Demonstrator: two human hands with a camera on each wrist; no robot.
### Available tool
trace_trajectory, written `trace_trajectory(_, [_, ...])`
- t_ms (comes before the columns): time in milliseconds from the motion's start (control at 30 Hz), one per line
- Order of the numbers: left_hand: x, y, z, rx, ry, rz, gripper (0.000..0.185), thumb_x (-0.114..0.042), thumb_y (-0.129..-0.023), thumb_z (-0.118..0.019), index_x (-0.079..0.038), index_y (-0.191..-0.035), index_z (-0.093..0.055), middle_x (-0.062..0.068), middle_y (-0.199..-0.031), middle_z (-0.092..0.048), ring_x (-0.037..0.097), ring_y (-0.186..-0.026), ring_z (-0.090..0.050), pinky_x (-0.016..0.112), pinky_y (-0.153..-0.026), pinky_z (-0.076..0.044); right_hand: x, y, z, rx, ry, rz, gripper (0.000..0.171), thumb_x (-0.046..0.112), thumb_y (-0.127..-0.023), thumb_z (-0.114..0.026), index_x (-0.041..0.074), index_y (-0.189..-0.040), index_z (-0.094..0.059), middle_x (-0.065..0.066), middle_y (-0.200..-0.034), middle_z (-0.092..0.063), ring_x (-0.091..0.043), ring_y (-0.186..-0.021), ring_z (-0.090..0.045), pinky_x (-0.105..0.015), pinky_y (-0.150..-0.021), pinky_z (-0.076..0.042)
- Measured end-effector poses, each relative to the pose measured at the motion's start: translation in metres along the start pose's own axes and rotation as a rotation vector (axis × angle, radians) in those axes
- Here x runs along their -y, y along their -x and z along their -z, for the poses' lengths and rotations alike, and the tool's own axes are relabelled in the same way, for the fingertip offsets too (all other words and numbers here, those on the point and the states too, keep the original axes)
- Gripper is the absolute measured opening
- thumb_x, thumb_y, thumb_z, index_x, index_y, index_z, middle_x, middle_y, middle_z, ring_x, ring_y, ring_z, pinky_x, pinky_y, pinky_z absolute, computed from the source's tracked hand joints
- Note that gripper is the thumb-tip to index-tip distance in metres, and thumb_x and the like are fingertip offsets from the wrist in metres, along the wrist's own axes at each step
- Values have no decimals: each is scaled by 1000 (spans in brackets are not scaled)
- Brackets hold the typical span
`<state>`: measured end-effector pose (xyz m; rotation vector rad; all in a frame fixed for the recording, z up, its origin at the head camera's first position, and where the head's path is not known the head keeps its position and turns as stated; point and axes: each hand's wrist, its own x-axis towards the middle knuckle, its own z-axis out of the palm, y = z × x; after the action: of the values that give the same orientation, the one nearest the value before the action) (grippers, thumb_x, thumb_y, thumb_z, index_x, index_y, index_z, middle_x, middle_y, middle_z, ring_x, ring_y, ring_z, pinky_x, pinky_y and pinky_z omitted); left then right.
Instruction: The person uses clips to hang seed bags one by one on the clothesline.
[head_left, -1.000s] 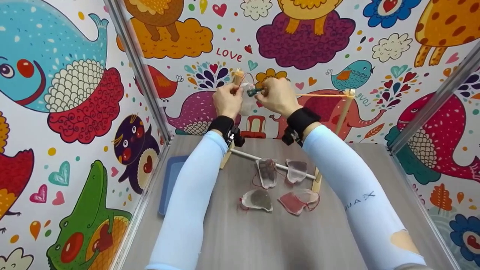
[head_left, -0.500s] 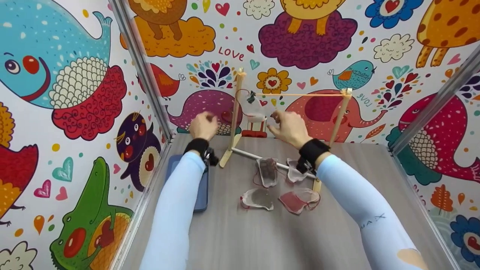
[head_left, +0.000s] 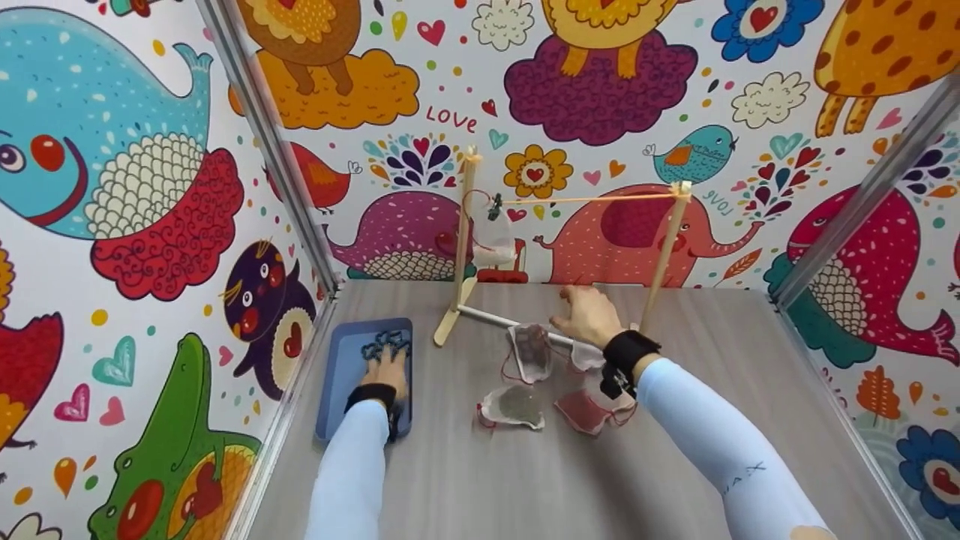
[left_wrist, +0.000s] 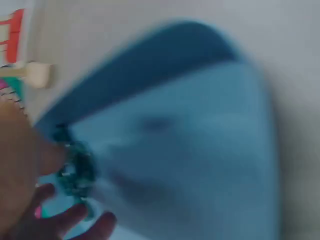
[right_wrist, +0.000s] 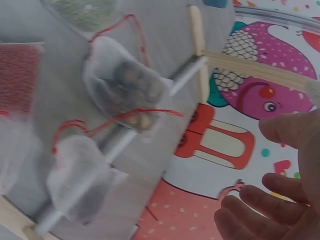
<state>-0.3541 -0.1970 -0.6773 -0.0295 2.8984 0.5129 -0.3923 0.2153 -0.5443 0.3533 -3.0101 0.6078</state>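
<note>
My left hand (head_left: pixel 386 373) reaches into the blue tray (head_left: pixel 341 367), fingers extended over several small dark green clips (head_left: pixel 384 343). In the left wrist view its spread fingers lie beside the green clips (left_wrist: pixel 77 170); that view is blurred. My right hand (head_left: pixel 590 315) hovers, holding nothing, by the wooden frame's lower bar; in the right wrist view its fingers (right_wrist: pixel 280 192) are loosely bent. A white mesh drawstring bag (head_left: pixel 495 247) hangs near the left post (head_left: pixel 465 232), held to the frame's string (head_left: pixel 592 199) by a dark clip (head_left: pixel 494 208).
On the table lie more mesh bags: a dark-filled one (head_left: pixel 531 352), a green-filled one (head_left: pixel 514 407), a red-filled one (head_left: pixel 585 411) and another (head_left: pixel 586 356) partly behind my right hand. The frame's right post (head_left: pixel 666 255) rises beyond that hand. Patterned walls enclose the table.
Both hands have left the hanging bag, which now hangs from the string by the clip. My left hand has moved down and left into the tray; my right hand has dropped toward the table.
</note>
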Motion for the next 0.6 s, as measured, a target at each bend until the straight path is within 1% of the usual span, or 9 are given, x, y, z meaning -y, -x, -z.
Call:
trace_trajectory(67, [7,2,-8,84,-26,-21,76,-9,-99,-76,-4,-169,-45,28,-183,-29,63,-160,-36,80,-120,-45,-2,5,-5,2,-6,-3,56,32,-95,-85,-2,-138,-72,-26,-130,-80,-47,-118,-77,-63,-99,-64])
trace_trajectory(100, [4,4,-6,127,-32,-15,78,-8,-99,-77,-5,-170,-44,27,-185,-25,63,-163,-32,81,-122,-42,-3,8,-7,0,-9,-1,55,31,-95,-85,-2,-137,-73,-26,-129,-80,-47,-117,-78,-63,-98,-65])
trace_trajectory(133, [6,6,-7,132,-45,-16,79,-8,-98,-78,-5,-170,-45,26,-185,-26,62,-163,-33,81,-121,-43,-2,10,-9,0,-10,7,54,30,-95,-84,-3,-136,-74,-26,-127,-81,-47,-116,-78,-63,-98,-65])
trace_trajectory(200, [14,2,-13,88,-84,-29,76,-11,-97,-81,-5,-166,-51,26,-180,-37,60,-157,-43,79,-117,-48,-2,13,-13,9,-16,20,52,28,-94,-85,-3,-134,-74,-25,-126,-81,-47,-114,-78,-63,-98,-65])
trace_trajectory(267, [13,2,-12,27,-98,-28,72,-11,-95,-84,-3,-160,-57,28,-171,-49,58,-148,-53,75,-112,-54,-2,17,-16,14,-18,32,50,27,-93,-85,-3,-132,-75,-25,-125,-82,-47,-113,-79,-62,-98,-65])
trace_trajectory(367, [9,4,-11,-81,-103,-23,58,-13,-94,-86,0,-147,-67,31,-149,-65,54,-131,-67,69,-100,-62,-2,20,-20,17,-19,38,47,26,-93,-86,-3,-129,-76,-25,-124,-82,-47,-111,-79,-63,-98,-65])
trace_trajectory(433, [2,13,-5,-106,-85,6,47,-14,-95,-86,3,-137,-72,31,-136,-73,52,-121,-73,66,-96,-65,-2,22,-22,17,-22,43,44,25,-93,-86,-3,-127,-77,-24,-122,-82,-46,-110,-79,-63,-96,-65])
trace_trajectory(500, [2,16,-7,-129,-82,28,39,-19,-97,-86,2,-128,-76,29,-124,-79,49,-110,-78,63,-89,-67,-1,24,-24,19,-29,54,42,26,-94,-85,-3,-124,-78,-23,-119,-83,-45,-109,-80,-63,-95,-65])
trace_trajectory(600, [4,20,-8,-135,-60,61,37,-27,-96,-89,1,-118,-79,26,-113,-82,45,-98,-80,60,-83,-67,1,26,-25,30,-41,65,39,25,-94,-84,-1,-122,-79,-22,-117,-83,-43,-107,-80,-61,-95,-65])
